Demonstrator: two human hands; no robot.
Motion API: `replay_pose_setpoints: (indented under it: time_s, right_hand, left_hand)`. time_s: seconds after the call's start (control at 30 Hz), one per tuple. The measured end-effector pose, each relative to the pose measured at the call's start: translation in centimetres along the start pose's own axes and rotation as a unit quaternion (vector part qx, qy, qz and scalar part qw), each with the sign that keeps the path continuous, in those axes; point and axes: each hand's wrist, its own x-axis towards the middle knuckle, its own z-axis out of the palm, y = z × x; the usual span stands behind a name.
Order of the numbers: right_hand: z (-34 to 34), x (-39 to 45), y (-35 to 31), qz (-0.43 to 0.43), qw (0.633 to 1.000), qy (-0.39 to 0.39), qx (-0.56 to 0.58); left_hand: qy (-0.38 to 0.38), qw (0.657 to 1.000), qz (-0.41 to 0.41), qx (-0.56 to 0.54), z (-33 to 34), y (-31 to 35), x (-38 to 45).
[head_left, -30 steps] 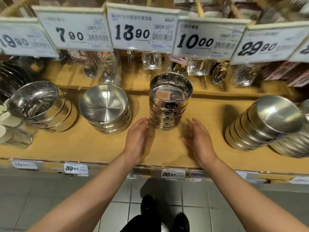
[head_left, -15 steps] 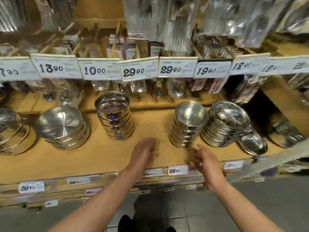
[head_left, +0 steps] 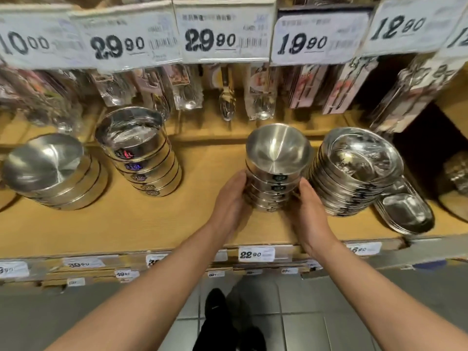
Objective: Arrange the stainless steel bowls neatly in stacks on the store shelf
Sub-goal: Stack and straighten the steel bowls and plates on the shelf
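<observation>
Head view: left hand [head_left: 231, 201] and right hand [head_left: 307, 211] clasp bowl stack [head_left: 274, 171] from both sides — fingers curled round it. Stack stands on wooden shelf [head_left: 126, 224], just beside plate stack [head_left: 354, 173].

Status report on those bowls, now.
Left hand and right hand grip the small bowl stack from both sides. Stack upright on shelf. Plate stack close right.

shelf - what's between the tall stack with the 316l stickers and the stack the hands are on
Bare wooden shelf in the head view; nothing stands between the sticker stack and the held stack.
</observation>
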Motion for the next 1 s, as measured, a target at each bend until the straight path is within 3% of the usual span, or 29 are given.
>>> replay_pose_setpoints:
  time_s: [0.37, 0.73, 1.0]
  right_hand:
    - [5.9, 3.8, -1.4, 0.000, 0.997, -0.065, -0.035]
    - [6.6, 5.3, -1.5, -0.001, 0.996, -0.074, -0.053]
    - [4.3, 1.4, -0.2, 0.074, 0.997, 0.021, -0.021]
  left_hand:
    - [0.077, 0.993, 0.054, 0.068, -4.6, 2.6, 2.6]
    - [0.027, 0.998, 0.059, 0.027, -6.0, 2.8, 3.9]
    - [0.122, 0.992, 0.021, 0.041, -6.2, 0.3, 0.9]
